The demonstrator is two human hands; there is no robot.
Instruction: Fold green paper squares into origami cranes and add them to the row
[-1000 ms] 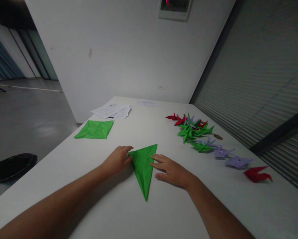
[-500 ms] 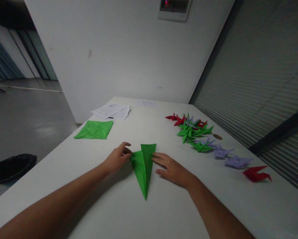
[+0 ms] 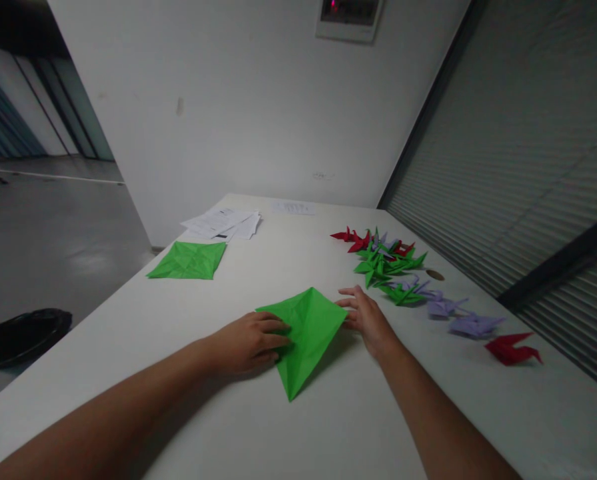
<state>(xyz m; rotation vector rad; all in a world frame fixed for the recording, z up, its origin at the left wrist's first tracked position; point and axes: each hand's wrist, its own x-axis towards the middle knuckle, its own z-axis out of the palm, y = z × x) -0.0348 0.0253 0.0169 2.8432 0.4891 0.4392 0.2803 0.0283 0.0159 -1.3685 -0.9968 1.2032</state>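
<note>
A square sheet of green origami paper [image 3: 311, 327] with crease lines lies on the white table in front of me, opened to a kite-like shape with one point towards me. My left hand [image 3: 253, 343] rests flat on its left part, fingers stretched out. At the right corner of the sheet, my right hand [image 3: 371, 323] has its fingers apart and touches the edge. That right side stands a little off the table and throws a shadow. The right thumb is not clearly visible.
Folded paper cranes, including a red crane [image 3: 513, 349] and a purple crane [image 3: 476, 325], line the table's right side. Another green sheet [image 3: 188, 260] lies at the left edge, near printed papers [image 3: 221, 223]. A black-lined bin [image 3: 23, 337] stands on the floor at left.
The narrow folded green paper has been spread wider. My right hand has moved right with its flap, and my left hand has slid onto the sheet.
</note>
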